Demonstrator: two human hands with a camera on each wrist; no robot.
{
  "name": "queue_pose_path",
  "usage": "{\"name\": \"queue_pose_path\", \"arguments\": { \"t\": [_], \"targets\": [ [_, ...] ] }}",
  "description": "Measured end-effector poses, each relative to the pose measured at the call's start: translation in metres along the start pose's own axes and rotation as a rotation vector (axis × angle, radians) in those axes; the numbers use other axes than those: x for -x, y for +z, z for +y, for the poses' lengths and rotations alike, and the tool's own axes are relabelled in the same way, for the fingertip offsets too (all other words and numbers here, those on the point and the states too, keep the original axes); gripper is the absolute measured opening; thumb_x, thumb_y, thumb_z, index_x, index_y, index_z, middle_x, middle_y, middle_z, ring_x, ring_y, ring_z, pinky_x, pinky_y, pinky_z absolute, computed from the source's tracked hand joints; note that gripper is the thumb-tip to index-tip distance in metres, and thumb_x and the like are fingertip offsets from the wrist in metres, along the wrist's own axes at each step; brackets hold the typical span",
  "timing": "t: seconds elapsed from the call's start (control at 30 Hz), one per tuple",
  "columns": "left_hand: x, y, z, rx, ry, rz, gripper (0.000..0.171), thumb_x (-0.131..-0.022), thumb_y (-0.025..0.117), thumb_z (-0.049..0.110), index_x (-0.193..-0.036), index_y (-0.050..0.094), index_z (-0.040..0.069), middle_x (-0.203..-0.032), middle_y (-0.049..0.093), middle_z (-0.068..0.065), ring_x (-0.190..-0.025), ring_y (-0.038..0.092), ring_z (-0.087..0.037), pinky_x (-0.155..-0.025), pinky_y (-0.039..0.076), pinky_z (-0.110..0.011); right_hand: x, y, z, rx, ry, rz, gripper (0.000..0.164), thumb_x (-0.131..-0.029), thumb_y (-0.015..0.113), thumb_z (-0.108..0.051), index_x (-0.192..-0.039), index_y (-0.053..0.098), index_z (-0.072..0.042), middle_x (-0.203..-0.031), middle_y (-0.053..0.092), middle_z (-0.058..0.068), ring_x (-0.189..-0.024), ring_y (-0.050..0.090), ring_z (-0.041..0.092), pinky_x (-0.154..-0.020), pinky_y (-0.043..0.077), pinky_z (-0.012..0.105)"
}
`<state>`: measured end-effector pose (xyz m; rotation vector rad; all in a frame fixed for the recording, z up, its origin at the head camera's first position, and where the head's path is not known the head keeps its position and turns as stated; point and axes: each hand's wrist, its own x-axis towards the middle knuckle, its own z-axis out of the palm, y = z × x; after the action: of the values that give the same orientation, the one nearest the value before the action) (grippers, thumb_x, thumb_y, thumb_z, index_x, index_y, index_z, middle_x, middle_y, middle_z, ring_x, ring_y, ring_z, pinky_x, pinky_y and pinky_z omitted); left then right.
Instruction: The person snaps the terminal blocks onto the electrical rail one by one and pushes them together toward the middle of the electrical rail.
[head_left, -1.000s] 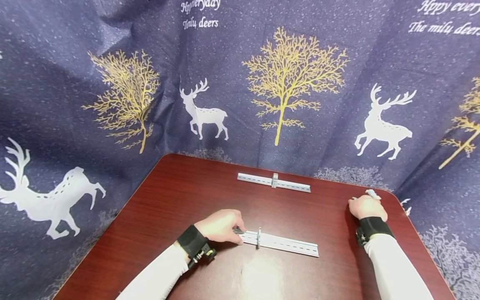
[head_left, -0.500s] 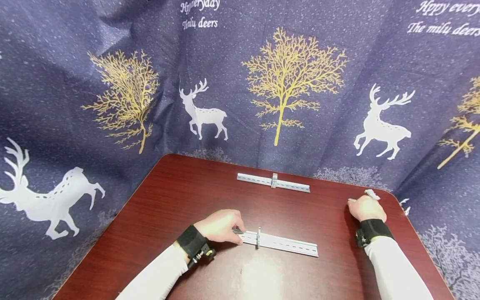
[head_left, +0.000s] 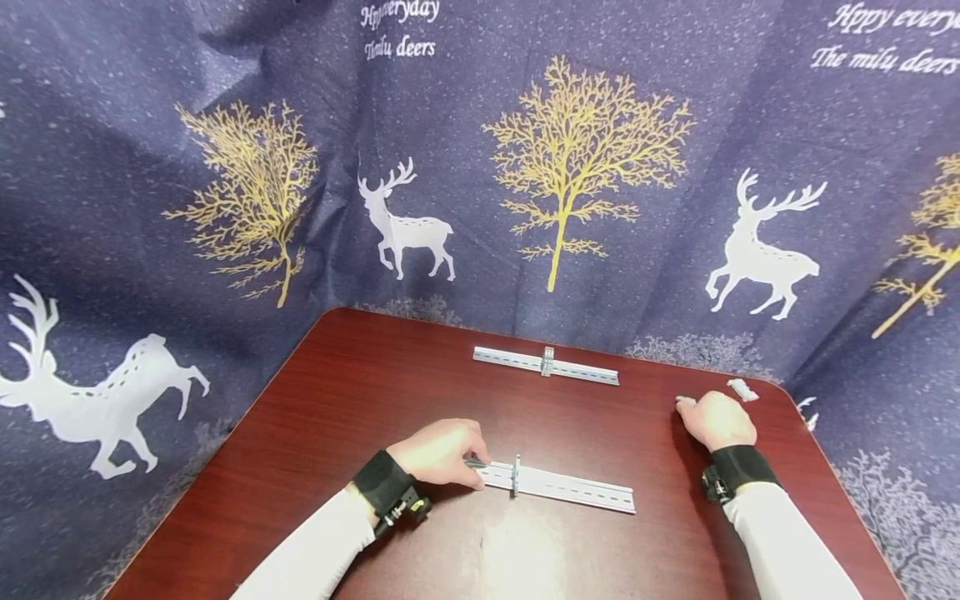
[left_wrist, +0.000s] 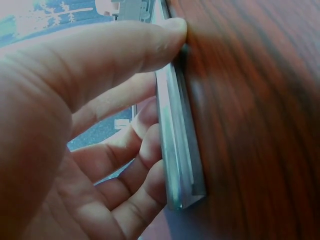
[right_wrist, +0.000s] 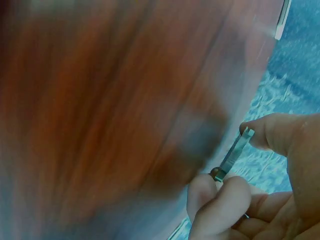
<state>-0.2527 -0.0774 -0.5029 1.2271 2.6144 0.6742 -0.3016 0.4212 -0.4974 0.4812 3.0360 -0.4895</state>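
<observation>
My left hand (head_left: 442, 452) holds the left end of the near slotted metal mounting rail (head_left: 577, 489), which lies on the table. In the left wrist view the thumb lies over the rail's edge (left_wrist: 180, 145), with curled fingers against its other side. A small metal clamp (head_left: 516, 475) stands across this rail, right of the hand. At the far right my right hand (head_left: 720, 421) is over the table. In the right wrist view its thumb and fingers pinch a small metal clamp (right_wrist: 234, 156) with a round screw head at one end.
A second slotted rail (head_left: 502, 358) lies near the back edge, with metal clamps (head_left: 548, 361) across its middle. Small pale metal pieces (head_left: 742, 389) lie at the back right corner of the brown table (head_left: 360, 375). A dark blue patterned curtain (head_left: 472, 108) hangs behind.
My right hand has moved left and toward me, away from the pale pieces at the corner, carrying the small clamp. The left hand and the near rail stay in place.
</observation>
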Motion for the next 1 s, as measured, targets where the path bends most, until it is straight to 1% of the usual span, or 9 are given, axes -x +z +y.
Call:
{"name": "queue_pose_path", "arguments": {
  "t": [0.1, 0.2, 0.3, 0.4, 0.5, 0.6, 0.7, 0.83, 1.0],
  "targets": [
    [-0.001, 0.000, 0.000, -0.010, 0.012, -0.001, 0.021, -0.086, 0.095, 0.027, -0.103, 0.088, 0.017, -0.090, 0.067, 0.004, -0.079, 0.050, -0.004, -0.070, 0.042, -0.022, 0.007, 0.002, -0.009, -0.016, -0.039, 0.008, 0.060, -0.107, 0.054, -0.049, -0.083, 0.077, 0.002, -0.112, 0.071, 0.041, -0.095, 0.071, 0.057, -0.072, 0.058, 0.069],
    [-0.002, 0.001, -0.001, -0.012, 0.011, -0.003, 0.020, -0.086, 0.095, 0.027, -0.102, 0.088, 0.017, -0.089, 0.066, 0.005, -0.079, 0.050, -0.004, -0.071, 0.043, -0.022, 0.013, 0.006, -0.018, -0.037, -0.075, 0.015, 0.059, -0.107, 0.055, -0.050, -0.069, 0.071, -0.007, -0.091, 0.074, 0.029, -0.083, 0.072, 0.048, -0.064, 0.056, 0.062],
    [-0.002, 0.002, -0.001, -0.004, 0.001, -0.005, 0.019, -0.086, 0.095, 0.026, -0.101, 0.087, 0.018, -0.089, 0.064, 0.007, -0.079, 0.050, -0.004, -0.071, 0.044, -0.022, 0.022, 0.010, -0.029, -0.056, -0.117, 0.036, 0.059, -0.107, 0.057, -0.050, -0.059, 0.060, -0.016, -0.068, 0.064, 0.009, -0.070, 0.066, 0.035, -0.056, 0.050, 0.051],
    [-0.002, 0.002, -0.002, 0.002, -0.004, -0.009, 0.018, -0.086, 0.094, 0.026, -0.099, 0.083, 0.019, -0.088, 0.062, 0.006, -0.079, 0.050, -0.005, -0.070, 0.043, -0.023, 0.032, 0.012, -0.042, -0.074, -0.159, 0.064, 0.056, -0.106, 0.061, -0.050, -0.059, 0.056, -0.019, -0.061, 0.053, 0.000, -0.064, 0.059, 0.028, -0.053, 0.044, 0.045],
    [-0.002, 0.003, -0.003, -0.002, -0.001, -0.006, 0.019, -0.085, 0.092, 0.025, -0.097, 0.078, 0.021, -0.088, 0.061, 0.005, -0.080, 0.048, -0.007, -0.069, 0.041, -0.023, 0.043, 0.014, -0.055, -0.089, -0.197, 0.096, 0.048, -0.105, 0.065, -0.048, -0.068, 0.067, -0.017, -0.066, 0.060, 0.002, -0.066, 0.061, 0.027, -0.054, 0.045, 0.045],
    [-0.002, 0.004, -0.003, -0.003, 0.002, -0.001, 0.020, -0.084, 0.091, 0.025, -0.096, 0.075, 0.021, -0.088, 0.060, 0.004, -0.080, 0.048, -0.007, -0.069, 0.040, -0.023, 0.054, 0.017, -0.069, -0.111, -0.235, 0.130, 0.040, -0.103, 0.069, -0.046, -0.087, 0.079, -0.011, -0.081, 0.074, 0.009, -0.073, 0.069, 0.031, -0.059, 0.053, 0.050],
    [-0.003, 0.005, -0.004, 0.000, -0.002, -0.001, 0.021, -0.084, 0.090, 0.025, -0.096, 0.074, 0.022, -0.088, 0.060, 0.005, -0.081, 0.048, -0.007, -0.069, 0.040, -0.024, 0.067, 0.019, -0.082, -0.138, -0.269, 0.156, 0.039, -0.101, 0.072, -0.044, -0.102, 0.082, -0.006, -0.096, 0.080, 0.015, -0.083, 0.074, 0.036, -0.067, 0.057, 0.056],
    [-0.003, 0.007, -0.008, 0.002, -0.005, 0.001, 0.021, -0.084, 0.091, 0.027, -0.096, 0.074, 0.024, -0.089, 0.059, 0.007, -0.081, 0.049, -0.007, -0.069, 0.042, -0.024, 0.084, 0.020, -0.101, -0.173, -0.311, 0.171, 0.038, -0.100, 0.076, -0.040, -0.106, 0.081, -0.003, -0.100, 0.080, 0.016, -0.085, 0.075, 0.035, -0.072, 0.058, 0.056],
    [-0.002, 0.008, -0.008, 0.017, -0.001, 0.007, 0.020, -0.084, 0.090, 0.027, -0.096, 0.075, 0.024, -0.089, 0.060, 0.007, -0.082, 0.050, -0.007, -0.070, 0.043, -0.024, 0.101, 0.020, -0.119, -0.217, -0.369, 0.194, 0.032, -0.099, 0.079, -0.034, -0.107, 0.081, -0.004, -0.099, 0.079, 0.013, -0.078, 0.068, 0.026, -0.069, 0.056, 0.050]
  ]
}}
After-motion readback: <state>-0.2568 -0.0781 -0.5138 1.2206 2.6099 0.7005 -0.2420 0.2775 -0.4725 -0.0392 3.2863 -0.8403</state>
